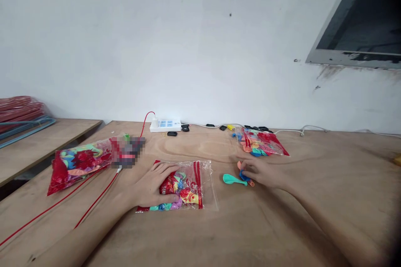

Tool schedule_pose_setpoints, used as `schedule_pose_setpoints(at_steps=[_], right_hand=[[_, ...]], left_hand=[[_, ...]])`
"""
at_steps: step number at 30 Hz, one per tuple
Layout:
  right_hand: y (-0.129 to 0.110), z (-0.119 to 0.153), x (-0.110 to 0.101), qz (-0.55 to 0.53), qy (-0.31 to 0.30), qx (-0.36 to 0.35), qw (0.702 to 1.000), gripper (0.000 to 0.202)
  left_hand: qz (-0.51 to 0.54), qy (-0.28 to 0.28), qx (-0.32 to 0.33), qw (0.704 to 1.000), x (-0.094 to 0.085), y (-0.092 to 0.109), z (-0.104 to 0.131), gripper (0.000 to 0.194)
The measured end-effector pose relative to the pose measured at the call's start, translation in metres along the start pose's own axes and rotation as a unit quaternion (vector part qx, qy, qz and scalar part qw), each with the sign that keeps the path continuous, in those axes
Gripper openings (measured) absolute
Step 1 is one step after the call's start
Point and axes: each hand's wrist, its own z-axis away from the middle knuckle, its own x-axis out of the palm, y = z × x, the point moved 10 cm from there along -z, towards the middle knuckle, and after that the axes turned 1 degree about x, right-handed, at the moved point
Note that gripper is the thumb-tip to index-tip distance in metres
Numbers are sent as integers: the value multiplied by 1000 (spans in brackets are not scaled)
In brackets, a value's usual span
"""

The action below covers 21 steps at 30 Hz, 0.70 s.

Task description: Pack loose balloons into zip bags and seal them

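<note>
My left hand (148, 183) lies over the left part of a clear and red plastic bag (206, 183) of colourful balloons. Its thumb is spread from the other fingers, which rest on the bag. To the right, my right hand (261, 171) pinches a dark blue balloon (243, 176) at table level. Orange rubber, apparently balloon, shows above and below the blue one, partly hidden by my fingers. Just left of that hand a flat turquoise balloon (231, 179) lies on the wooden table, its neck towards the fingers.
A second bag of balloons (263, 142) lies at the back right, a third (83, 160) at the left beside a blurred-out patch. A white power strip (165, 124) and several small black items stand along the wall. Red cables (97, 198) cross the left side.
</note>
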Motion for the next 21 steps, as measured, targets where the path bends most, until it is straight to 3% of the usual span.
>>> schedule_pose_setpoints(at_steps=[3,7,10,12,14,16,19,21], right_hand=[[7,-23,6,18,-5,3,1000,16],[-5,-41,-16,38,48,2,998,20],[-30,-45,-36,-40,117,-13,992,33],[-47,-43,-35,-127,153,-27,980,41],[-61,-41,-14,-210,146,-40,966,44],[-76,-36,22,-225,97,-62,967,39],[-107,-22,72,-108,20,-157,981,30],[-123,-13,91,-25,-11,-216,976,28]], left_hand=[[1,1,-3,1000,0,-1,0,89],[2,3,-4,1000,1,-2,1,89],[6,4,1,1000,0,-1,0,88],[6,2,3,1000,0,-1,0,88],[4,1,4,1000,0,0,0,88],[4,5,4,1000,0,0,-1,87],[4,14,9,1000,-1,1,-1,87],[3,14,9,1000,-1,1,0,87]])
